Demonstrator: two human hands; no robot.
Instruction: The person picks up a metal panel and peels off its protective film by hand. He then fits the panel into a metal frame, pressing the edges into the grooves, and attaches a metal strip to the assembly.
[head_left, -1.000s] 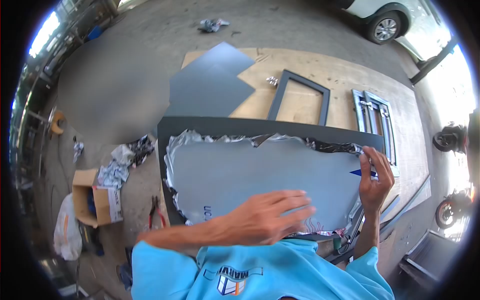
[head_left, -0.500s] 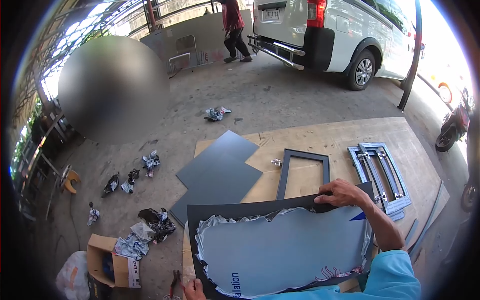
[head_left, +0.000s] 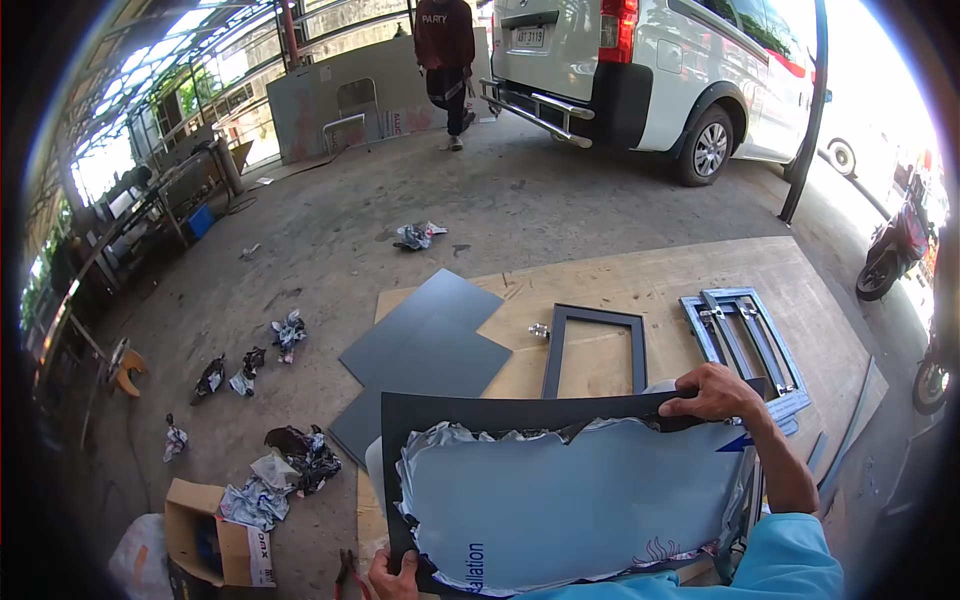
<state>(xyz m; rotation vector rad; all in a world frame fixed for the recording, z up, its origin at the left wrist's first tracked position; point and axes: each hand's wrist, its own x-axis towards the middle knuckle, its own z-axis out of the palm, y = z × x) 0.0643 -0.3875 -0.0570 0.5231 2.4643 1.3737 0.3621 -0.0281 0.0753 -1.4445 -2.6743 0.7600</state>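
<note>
Close in front of me a dark panel (head_left: 570,500) is held tilted, its middle covered by bluish protective film with torn, crumpled edges. My right hand (head_left: 712,392) grips the panel's top edge near the right corner, thumb on the near face. At the lower left corner, my left hand (head_left: 393,576) pinches the panel's edge. Beyond it, a dark rectangular frame (head_left: 598,312) with a small metal fitting lies on a plywood sheet (head_left: 700,265). Flat dark panels (head_left: 430,330) lie left of that frame. To the right sit stacked frames (head_left: 745,345) with blue film and metal hardware.
Crumpled film (head_left: 300,455) and an open cardboard box (head_left: 195,530) are on the concrete at left, near red-handled pliers (head_left: 346,575). A person (head_left: 447,60) walks near a white van (head_left: 650,90). A cluttered workbench (head_left: 150,200) stands far left; a motorcycle (head_left: 895,240) is at right.
The panel and my right hand have shifted slightly right in view, and my left hand sits a little higher. The person in the background has turned toward me. My view has shifted slightly.
</note>
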